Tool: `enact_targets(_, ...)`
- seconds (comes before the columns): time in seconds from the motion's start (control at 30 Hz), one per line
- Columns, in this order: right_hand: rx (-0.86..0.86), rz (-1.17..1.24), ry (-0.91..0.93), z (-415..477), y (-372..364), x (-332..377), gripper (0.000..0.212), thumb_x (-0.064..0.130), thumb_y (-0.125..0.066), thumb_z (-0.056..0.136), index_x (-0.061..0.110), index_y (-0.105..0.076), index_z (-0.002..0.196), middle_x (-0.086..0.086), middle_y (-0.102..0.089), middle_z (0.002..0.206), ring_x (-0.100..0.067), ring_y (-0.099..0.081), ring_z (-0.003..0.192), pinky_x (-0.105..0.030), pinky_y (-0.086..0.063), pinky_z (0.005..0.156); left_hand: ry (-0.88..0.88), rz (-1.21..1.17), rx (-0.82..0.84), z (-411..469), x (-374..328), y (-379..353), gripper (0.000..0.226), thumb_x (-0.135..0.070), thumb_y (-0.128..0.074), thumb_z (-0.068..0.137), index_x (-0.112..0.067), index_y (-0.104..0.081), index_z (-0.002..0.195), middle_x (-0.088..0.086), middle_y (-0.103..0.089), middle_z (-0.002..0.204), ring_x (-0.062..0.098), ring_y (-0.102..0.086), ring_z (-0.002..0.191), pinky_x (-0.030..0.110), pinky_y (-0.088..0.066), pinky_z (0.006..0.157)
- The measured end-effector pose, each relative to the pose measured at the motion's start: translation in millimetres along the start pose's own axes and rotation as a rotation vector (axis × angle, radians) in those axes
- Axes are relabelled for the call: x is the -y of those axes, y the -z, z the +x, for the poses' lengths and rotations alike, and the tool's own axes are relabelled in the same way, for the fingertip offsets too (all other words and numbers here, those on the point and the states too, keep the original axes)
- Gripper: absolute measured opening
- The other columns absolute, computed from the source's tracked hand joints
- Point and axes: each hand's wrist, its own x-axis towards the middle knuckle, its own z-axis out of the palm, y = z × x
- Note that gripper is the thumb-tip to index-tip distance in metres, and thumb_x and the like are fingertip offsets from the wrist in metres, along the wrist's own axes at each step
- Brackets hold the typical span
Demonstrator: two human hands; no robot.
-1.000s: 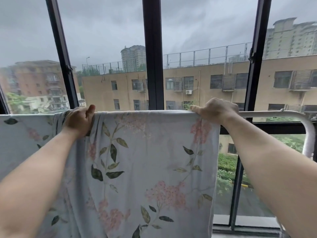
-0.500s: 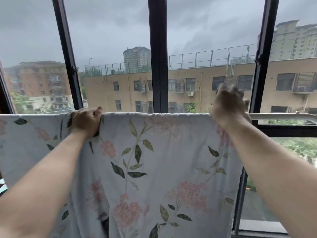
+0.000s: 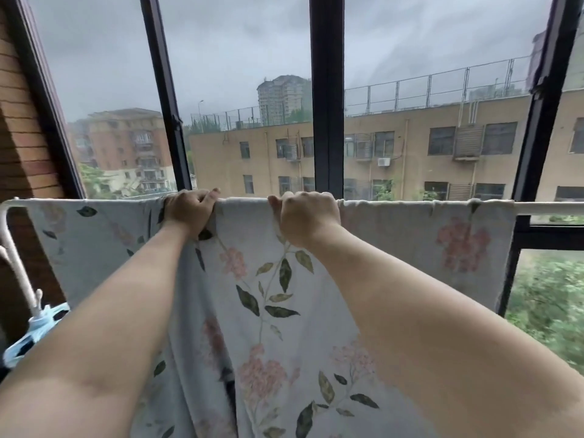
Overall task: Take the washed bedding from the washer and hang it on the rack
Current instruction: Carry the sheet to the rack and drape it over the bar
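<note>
A pale blue bedsheet [image 3: 265,311] printed with pink flowers and green leaves hangs over the white top rail of the drying rack [image 3: 550,208] in front of the window. It covers the rail from near the left corner to well right of centre. My left hand [image 3: 189,211] grips a bunched fold of the sheet at the rail. My right hand [image 3: 305,216] grips the sheet's top edge at the rail, close beside the left hand. The washer is out of view.
Dark window frames [image 3: 327,99] stand just behind the rail. A brick wall [image 3: 19,128] closes the left side. The rack's white left upright [image 3: 15,263] curves down, with a light blue plastic peg hanger [image 3: 34,330] below it. Bare rail continues to the right.
My right hand left the sheet's right end and came left along the rail, now gripping close to the left hand. The view has swung left, showing the rack's left corner.
</note>
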Motion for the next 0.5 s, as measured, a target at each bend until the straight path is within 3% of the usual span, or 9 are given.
enact_targets(0.07, 0.001, -0.007, -0.029, -4, 4, -14, 0.063, 0.049, -0.014, 0.105, 0.019, -0.067, 0.095, -0.004, -0.068, 0.087, -0.024, -0.055, 0.069, -0.034, -0.037, 0.065, 0.010, -0.016, 0.018, 3, 3, 2, 0.057, -0.065, -0.036, 0.084, -0.019, -0.057, 0.059, 0.012, -0.069, 0.078, 0.032, -0.061, 0.085, 0.039, -0.049, 0.084)
enact_targets(0.17, 0.013, -0.024, -0.097, -12, 10, -43, 0.065, 0.047, -0.015, 0.104, 0.018, -0.070, 0.087, -0.007, -0.069, 0.084, -0.028, -0.058, 0.071, -0.035, -0.042, 0.067, -0.018, -0.037, 0.029, 4, 0, -3, 0.065, -0.072, -0.031, 0.084, -0.017, -0.040, 0.050, 0.004, -0.048, 0.055, 0.028, -0.051, 0.068, 0.037, -0.039, 0.070)
enact_targets(0.23, 0.012, -0.036, -0.142, -18, 15, -63, 0.061, 0.043, -0.017, 0.103, 0.016, -0.068, 0.083, -0.007, -0.067, 0.082, -0.028, -0.054, 0.070, -0.034, -0.039, 0.067, -0.026, -0.029, 0.012, 4, -5, -9, 0.062, -0.066, -0.030, 0.090, -0.018, -0.035, 0.051, 0.005, -0.042, 0.055, 0.026, -0.045, 0.066, 0.039, -0.037, 0.071)
enact_targets(0.33, 0.024, -0.062, -0.213, -28, 22, -91, 0.053, 0.042, -0.020, 0.102, 0.018, -0.061, 0.079, -0.006, -0.057, 0.080, -0.027, -0.052, 0.073, -0.034, -0.037, 0.068, -0.028, -0.015, -0.014, 4, -7, -14, 0.064, -0.061, -0.033, 0.093, -0.015, -0.038, 0.049, 0.012, -0.048, 0.056, 0.033, -0.052, 0.068, 0.041, -0.044, 0.078)
enact_targets(0.5, 0.029, -0.110, -0.322, -46, 33, -131, 0.054, 0.043, -0.022, 0.100, 0.014, -0.064, 0.081, -0.009, -0.059, 0.081, -0.028, -0.054, 0.072, -0.033, -0.037, 0.065, -0.022, 0.032, -0.018, 7, -1, -13, 0.068, -0.065, -0.031, 0.090, -0.011, -0.038, 0.051, 0.014, -0.047, 0.055, 0.033, -0.051, 0.066, 0.038, -0.037, 0.070)
